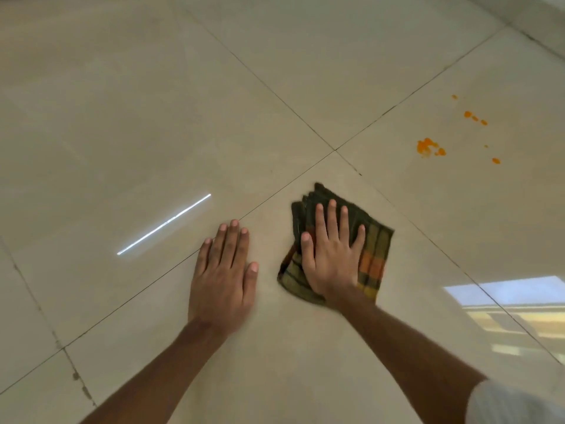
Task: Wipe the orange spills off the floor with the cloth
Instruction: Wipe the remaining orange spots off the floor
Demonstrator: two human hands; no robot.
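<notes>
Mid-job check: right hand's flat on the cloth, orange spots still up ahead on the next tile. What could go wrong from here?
1. The orange spills are scattered; one pass may miss outlying drops such as the far one.
2. The cloth is loosely folded under the flat right hand; pushing could bunch it and smear the spots.
3. The left hand braces on glossy tile and might slip on the reach.

Large glossy beige floor tiles (153, 117) fill the view, split by thin dark grout lines (275, 90) that cross near the middle. A bright, narrow streak of reflected light (163, 224) lies at left. At lower right the polished surface mirrors a window (513, 304), pale blue above warm yellow bands.
</notes>
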